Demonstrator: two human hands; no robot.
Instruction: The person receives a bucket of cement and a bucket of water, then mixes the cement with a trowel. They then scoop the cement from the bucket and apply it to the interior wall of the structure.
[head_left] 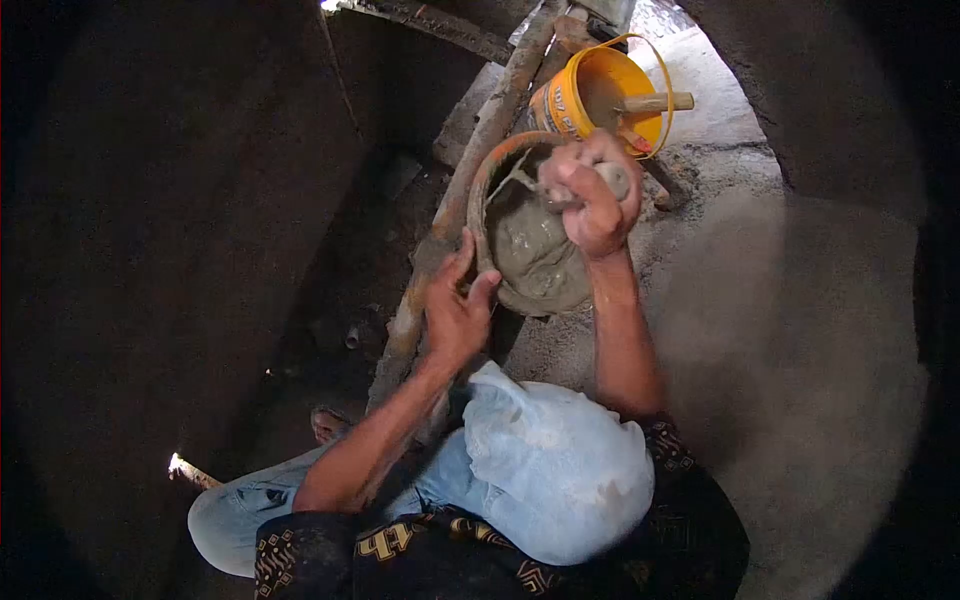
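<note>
A round, mud-caked basin (482,205) with an orange-brown rim holds wet grey mortar (540,250). My left hand (460,305) grips the basin's near left rim, its thumb bent over the edge. Above the mortar, my right hand (595,195) is closed in a fist around a hand tool (613,180). Only the tool's rounded grey handle end shows clearly; its working end is hidden or blurred. A strand of mortar hangs just left of that fist, over the basin.
Behind the basin stands a yellow bucket (570,105) with a wooden handle (655,102) sticking out. A long wooden pole (480,150) runs along the basin's left side. Grey ground (740,230) lies at right. My bent knee (555,460) is close below the basin.
</note>
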